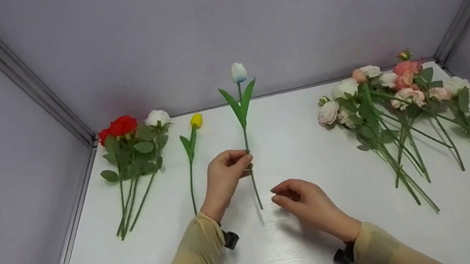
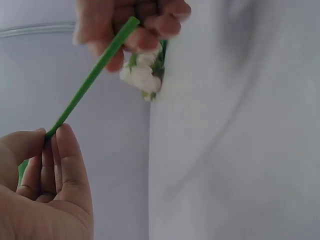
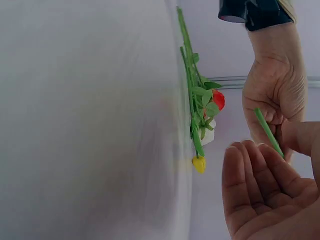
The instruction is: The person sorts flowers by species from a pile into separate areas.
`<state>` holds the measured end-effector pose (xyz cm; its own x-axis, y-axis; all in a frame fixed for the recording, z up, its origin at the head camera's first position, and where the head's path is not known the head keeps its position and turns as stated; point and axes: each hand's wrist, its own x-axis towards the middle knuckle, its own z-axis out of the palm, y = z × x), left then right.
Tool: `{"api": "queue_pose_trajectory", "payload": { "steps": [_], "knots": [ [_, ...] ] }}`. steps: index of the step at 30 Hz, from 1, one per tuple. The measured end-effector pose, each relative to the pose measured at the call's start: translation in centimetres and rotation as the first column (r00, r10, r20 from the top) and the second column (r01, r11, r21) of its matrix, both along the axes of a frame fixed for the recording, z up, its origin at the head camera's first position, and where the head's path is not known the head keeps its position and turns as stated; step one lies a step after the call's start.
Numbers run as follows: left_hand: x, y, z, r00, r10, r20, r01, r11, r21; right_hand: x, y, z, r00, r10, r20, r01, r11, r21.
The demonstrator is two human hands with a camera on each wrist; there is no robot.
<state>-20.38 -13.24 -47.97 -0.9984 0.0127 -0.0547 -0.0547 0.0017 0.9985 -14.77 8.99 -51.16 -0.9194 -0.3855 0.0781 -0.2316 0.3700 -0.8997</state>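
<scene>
A white tulip (image 1: pixel 238 73) with a bluish base and two green leaves stands upright above the table. My left hand (image 1: pixel 225 174) pinches its stem at about mid-length, between thumb and fingers. In the left wrist view the green stem (image 2: pixel 90 80) juts out past those fingertips. To the right of the stem's lower end hovers my right hand (image 1: pixel 308 203), fingers loosely bent and holding nothing. Its palm and relaxed fingers show in the right wrist view, apart from the stem. Left of my left hand lies a yellow tulip (image 1: pixel 197 121), its lower stem partly hidden by my arm.
Red roses (image 1: pixel 122 125) and a white rose (image 1: pixel 158 118) lie together at the left of the white table (image 1: pixel 287 152). On the right is a pile of several white, pink and coral flowers (image 1: pixel 407 96) with crossing stems. Grey panels enclose the table's back and sides.
</scene>
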Motion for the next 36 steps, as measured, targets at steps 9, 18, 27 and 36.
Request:
{"api": "queue_pose_trajectory", "payload": {
  "steps": [9, 18, 27, 36],
  "knots": [
    [-2.2, -9.8, -0.7, 0.985, 0.108, 0.137, -0.001, 0.791, -0.612, -2.0, 0.5, 2.1, 0.896, 0.196, -0.4, -0.034, 0.926, 0.376],
    [-3.0, -11.0, -2.4, 0.984, 0.137, 0.114, -0.013, 0.692, -0.722, -1.8, -0.5, 1.2, 0.897, 0.285, -0.337, -0.121, 0.893, 0.433],
    [-2.9, -11.2, -2.6, 0.989, 0.134, 0.067, -0.045, 0.691, -0.722, -2.1, 0.3, 0.9, 0.886, 0.303, -0.351, -0.114, 0.876, 0.469],
    [-2.7, -10.1, -2.6, 0.997, 0.065, -0.031, -0.063, 0.59, -0.805, -3.8, 3.4, 1.1, 0.922, 0.174, -0.346, -0.003, 0.897, 0.441]
  ]
}}
